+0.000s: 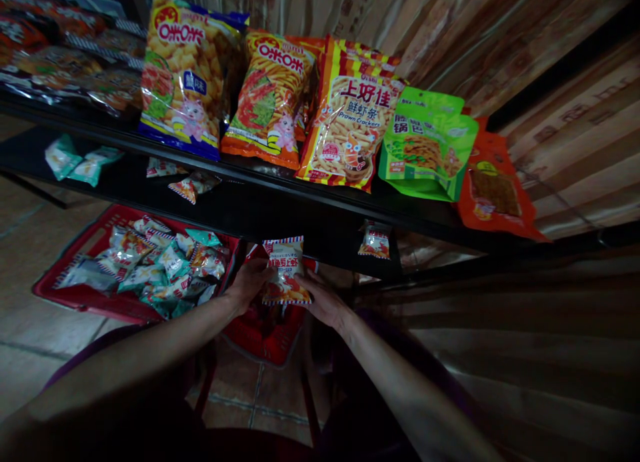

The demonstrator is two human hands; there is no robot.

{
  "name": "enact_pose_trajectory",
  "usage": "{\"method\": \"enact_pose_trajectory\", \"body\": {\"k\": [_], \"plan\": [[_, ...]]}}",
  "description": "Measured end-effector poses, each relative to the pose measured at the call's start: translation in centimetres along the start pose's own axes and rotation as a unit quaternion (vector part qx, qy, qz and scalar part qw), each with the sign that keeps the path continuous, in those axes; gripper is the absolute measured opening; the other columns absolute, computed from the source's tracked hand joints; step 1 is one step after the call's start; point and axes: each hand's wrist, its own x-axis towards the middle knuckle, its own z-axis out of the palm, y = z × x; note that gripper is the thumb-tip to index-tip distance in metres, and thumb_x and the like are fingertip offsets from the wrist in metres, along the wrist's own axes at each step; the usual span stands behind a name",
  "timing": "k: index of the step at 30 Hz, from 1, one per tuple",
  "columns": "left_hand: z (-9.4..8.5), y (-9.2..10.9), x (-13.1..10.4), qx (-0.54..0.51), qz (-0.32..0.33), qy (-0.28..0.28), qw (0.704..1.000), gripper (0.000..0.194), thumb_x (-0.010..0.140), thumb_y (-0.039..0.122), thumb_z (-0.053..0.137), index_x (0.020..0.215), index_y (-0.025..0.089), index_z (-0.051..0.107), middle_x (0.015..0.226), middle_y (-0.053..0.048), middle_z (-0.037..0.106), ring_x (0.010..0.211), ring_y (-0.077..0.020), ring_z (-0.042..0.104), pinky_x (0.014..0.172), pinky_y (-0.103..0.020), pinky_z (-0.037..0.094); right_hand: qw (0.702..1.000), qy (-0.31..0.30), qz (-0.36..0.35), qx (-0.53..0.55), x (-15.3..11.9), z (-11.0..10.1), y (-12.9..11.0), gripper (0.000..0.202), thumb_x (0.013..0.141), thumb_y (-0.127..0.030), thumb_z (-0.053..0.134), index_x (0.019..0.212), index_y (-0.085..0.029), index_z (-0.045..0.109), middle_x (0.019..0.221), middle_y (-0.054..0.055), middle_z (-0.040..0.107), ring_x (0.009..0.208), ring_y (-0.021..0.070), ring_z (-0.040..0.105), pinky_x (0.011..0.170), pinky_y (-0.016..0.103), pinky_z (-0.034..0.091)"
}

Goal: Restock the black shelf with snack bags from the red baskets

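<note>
Between my two hands is a small snack packet (285,270) with red lettering and striped ends, held up facing me. My left hand (251,283) pinches its left side, and my right hand (323,297) grips its right side. Below it is a red basket (270,339), whose contents are mostly hidden by my hands and the packet. To the left, a larger red basket (60,289) holds several small packets, some teal and white, some striped. On the lower black shelf lie teal packets (83,162), striped packets (195,184) and a single small packet (376,240) at the right.
The upper black shelf (260,169) carries a blue-edged bag (185,75), an orange bag (273,99), a prawn cracker bag (350,115), a green pouch (427,145) and an orange-red packet (495,185). Packaged noodles (75,65) lie far left. A curtain (560,82) hangs at right.
</note>
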Motion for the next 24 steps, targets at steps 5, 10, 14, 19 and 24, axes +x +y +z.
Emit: {"method": "enact_pose_trajectory", "body": {"k": [5, 10, 14, 19, 24], "plan": [[-0.2, -0.4, 0.5, 0.011, 0.015, 0.007, 1.000, 0.026, 0.064, 0.032, 0.074, 0.082, 0.016, 0.063, 0.076, -0.003, 0.068, 0.068, -0.0153, 0.062, 0.066, -0.028, 0.048, 1.000, 0.006, 0.010, -0.029, 0.1, 0.0, 0.2, 0.050, 0.064, -0.029, 0.077, 0.110, -0.025, 0.056, 0.105, 0.002, 0.068, 0.093, 0.0195, 0.066, 0.078, 0.039, 0.054], [0.1, -0.2, 0.6, -0.008, 0.018, -0.007, 1.000, 0.032, 0.062, 0.036, 0.076, 0.082, 0.016, 0.062, 0.081, -0.005, 0.068, 0.073, -0.0175, 0.063, 0.070, -0.030, 0.048, 0.999, 0.023, 0.004, -0.034, 0.5, -0.2, 0.6, 0.050, 0.064, -0.031, 0.078, 0.109, -0.024, 0.057, 0.105, 0.003, 0.068, 0.092, 0.0205, 0.066, 0.082, 0.041, 0.052], [0.1, 0.1, 1.2, -0.016, -0.012, -0.018, 1.000, 0.039, 0.067, 0.045, 0.070, 0.094, 0.018, 0.062, 0.093, -0.006, 0.068, 0.079, -0.0182, 0.062, 0.073, -0.032, 0.048, 0.999, 0.018, 0.003, -0.031, 0.8, -0.5, 0.6, 0.047, 0.064, -0.030, 0.078, 0.107, -0.023, 0.059, 0.104, 0.003, 0.069, 0.090, 0.0192, 0.066, 0.084, 0.039, 0.051], [-0.1, 0.1, 2.0, -0.005, -0.053, -0.022, 0.998, 0.035, 0.071, 0.043, 0.064, 0.095, 0.016, 0.064, 0.092, -0.007, 0.069, 0.078, -0.0181, 0.062, 0.075, -0.033, 0.047, 0.999, 0.007, 0.004, -0.034, 0.6, -0.4, 0.6, 0.050, 0.063, -0.029, 0.078, 0.108, -0.022, 0.058, 0.103, 0.003, 0.069, 0.088, 0.0190, 0.067, 0.083, 0.037, 0.051], [0.3, 0.4, 2.0, -0.017, -0.071, 0.002, 0.997, 0.033, 0.070, 0.040, 0.063, 0.094, 0.016, 0.064, 0.091, -0.007, 0.070, 0.078, -0.0191, 0.063, 0.072, -0.033, 0.047, 0.999, 0.009, 0.008, -0.045, 0.5, -0.5, 0.5, 0.053, 0.061, -0.028, 0.079, 0.109, -0.021, 0.058, 0.102, 0.003, 0.069, 0.089, 0.0186, 0.066, 0.084, 0.036, 0.051]]}}
